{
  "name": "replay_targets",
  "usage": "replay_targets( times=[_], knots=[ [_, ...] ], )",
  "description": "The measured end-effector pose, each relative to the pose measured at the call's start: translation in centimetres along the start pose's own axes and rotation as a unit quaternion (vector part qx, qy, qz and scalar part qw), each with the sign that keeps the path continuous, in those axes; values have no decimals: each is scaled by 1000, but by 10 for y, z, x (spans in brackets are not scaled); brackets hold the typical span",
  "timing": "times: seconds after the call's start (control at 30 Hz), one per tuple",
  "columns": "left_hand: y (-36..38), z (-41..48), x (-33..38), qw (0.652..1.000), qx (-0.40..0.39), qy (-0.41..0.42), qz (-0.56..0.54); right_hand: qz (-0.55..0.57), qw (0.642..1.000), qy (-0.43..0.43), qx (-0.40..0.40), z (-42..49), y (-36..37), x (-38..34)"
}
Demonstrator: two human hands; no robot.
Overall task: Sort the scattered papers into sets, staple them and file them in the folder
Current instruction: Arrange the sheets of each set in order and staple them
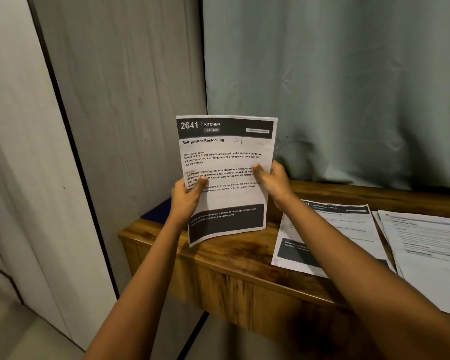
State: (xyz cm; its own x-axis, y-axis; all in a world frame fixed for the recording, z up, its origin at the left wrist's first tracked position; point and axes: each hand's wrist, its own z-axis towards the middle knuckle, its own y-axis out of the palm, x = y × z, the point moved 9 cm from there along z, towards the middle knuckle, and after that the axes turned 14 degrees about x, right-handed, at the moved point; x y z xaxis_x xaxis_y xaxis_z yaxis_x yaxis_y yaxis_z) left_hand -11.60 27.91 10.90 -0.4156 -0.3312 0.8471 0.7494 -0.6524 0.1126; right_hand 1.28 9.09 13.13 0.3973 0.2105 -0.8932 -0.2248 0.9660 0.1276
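I hold a printed sheet (226, 157) upright above the left end of the wooden table (234, 258); it is headed "2641 KITCHEN, Refrigerator Restocking", with "A1" handwritten on it. My left hand (187, 197) grips its left edge, thumb on the front. My right hand (273, 181) grips its right edge, thumb across the text. Whether more sheets lie behind it is hidden. Another printed sheet (330, 237) lies flat on the table under my right forearm, and a stack of papers (426, 253) lies at the right. A dark blue flat thing (157, 211), perhaps the folder, shows behind my left hand.
A grey curtain (348, 87) hangs behind the table. A grey wall panel (120, 100) stands to the left, close to the table's left end. The table's front edge runs diagonally from centre left to lower right.
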Motion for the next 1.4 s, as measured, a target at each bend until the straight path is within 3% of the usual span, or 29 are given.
replay_targets(
  times=[0.2, 0.43, 0.67, 0.83, 1.0, 1.07, 1.1, 1.17, 1.2, 1.27, 1.4],
  knots=[
    [-6, 0, 0, 999, -23, -1, 24, 52, 996, -51, 50, 32, 0, -60],
    [-3, 3, 9, 997, -73, -37, -5, 107, 992, -26, 62, 51, 6, -69],
    [2, 31, 67, 992, -80, -65, -75, 120, 991, -23, 63, 51, 13, -68],
    [13, 37, 100, 976, -140, -38, -161, 110, 991, -13, 69, 54, 13, -66],
    [13, 39, 103, 984, -93, -9, -151, 101, 991, -17, 89, 55, 9, -64],
    [14, 39, 101, 987, -80, -2, -140, -6, 985, -107, 135, 48, 0, -76],
    [15, 40, 101, 988, -75, 1, -135, -98, 965, -181, 163, 43, -4, -86],
    [19, 40, 103, 990, -72, 10, -125, -270, 880, -337, 199, 26, 2, -109],
    [23, 39, 105, 990, -74, 17, -121, -318, 840, -395, 193, 18, 12, -118],
    [30, 37, 110, 989, -82, 30, -117, -357, 793, -474, 140, 6, 36, -126],
    [38, 35, 111, 988, -95, 30, -121, -332, 800, -494, 83, 6, 54, -126]
  ],
)
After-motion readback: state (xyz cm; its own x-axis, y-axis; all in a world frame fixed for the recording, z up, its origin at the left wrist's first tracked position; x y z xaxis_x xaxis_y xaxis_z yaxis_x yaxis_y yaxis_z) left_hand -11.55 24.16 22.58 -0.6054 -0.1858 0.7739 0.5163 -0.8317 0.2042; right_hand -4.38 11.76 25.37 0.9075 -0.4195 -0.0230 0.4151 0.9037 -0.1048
